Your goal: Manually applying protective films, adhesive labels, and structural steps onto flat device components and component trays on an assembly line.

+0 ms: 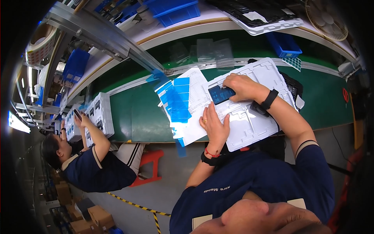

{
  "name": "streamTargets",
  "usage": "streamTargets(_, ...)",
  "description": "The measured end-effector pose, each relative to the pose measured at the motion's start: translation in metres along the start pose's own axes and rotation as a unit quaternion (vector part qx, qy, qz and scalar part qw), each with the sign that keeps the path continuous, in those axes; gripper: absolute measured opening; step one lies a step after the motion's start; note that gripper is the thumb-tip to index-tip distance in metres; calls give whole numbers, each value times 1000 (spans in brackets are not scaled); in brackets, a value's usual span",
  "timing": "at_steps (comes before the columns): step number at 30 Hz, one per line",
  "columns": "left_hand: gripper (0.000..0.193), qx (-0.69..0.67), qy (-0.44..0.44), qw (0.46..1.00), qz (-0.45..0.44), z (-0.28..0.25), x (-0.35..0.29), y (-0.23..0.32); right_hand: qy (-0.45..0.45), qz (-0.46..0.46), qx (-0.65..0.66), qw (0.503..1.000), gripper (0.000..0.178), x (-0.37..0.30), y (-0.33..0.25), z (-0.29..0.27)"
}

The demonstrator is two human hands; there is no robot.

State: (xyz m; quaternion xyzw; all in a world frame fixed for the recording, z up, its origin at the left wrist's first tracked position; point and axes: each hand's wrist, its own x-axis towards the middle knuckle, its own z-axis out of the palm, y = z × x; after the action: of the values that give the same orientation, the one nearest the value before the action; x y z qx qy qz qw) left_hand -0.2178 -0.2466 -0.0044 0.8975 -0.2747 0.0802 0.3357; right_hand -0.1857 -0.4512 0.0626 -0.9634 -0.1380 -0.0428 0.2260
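Phone (219,94), dark and flat, or something much like one: it lies at the left side of a white tray (249,130) on the green desk (150,117). Blue film strips (180,93) and white papers (196,126) crowd the tray's left side, and black items (293,89) sit against its right. Clear sleeves (214,51) lie beyond it. My right hand (238,88) reaches in from the right, wrist bent, thumb and fingers pinching the phone's right end, partly covering it. My left hand (215,124) rests on the tray's left edge, fingers fairly straight, thumb apart, fingertips just beside the phone. I count one phone between my two hands, one tray under them, one fan (327,19) and one seated co-worker (97,167); the overlapping strips I cannot count
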Motion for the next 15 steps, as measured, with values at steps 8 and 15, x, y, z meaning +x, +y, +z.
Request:
streamTargets(8, 75, 17, 15, 1000, 11, 0, 2, -1, -57, 29, -62, 996, 33, 13, -12, 0)
streamTargets(15, 81, -7, -83, 995, 51, -24, 51, -6, 18, -26, -70, 997, 41, 5, -12, 5)
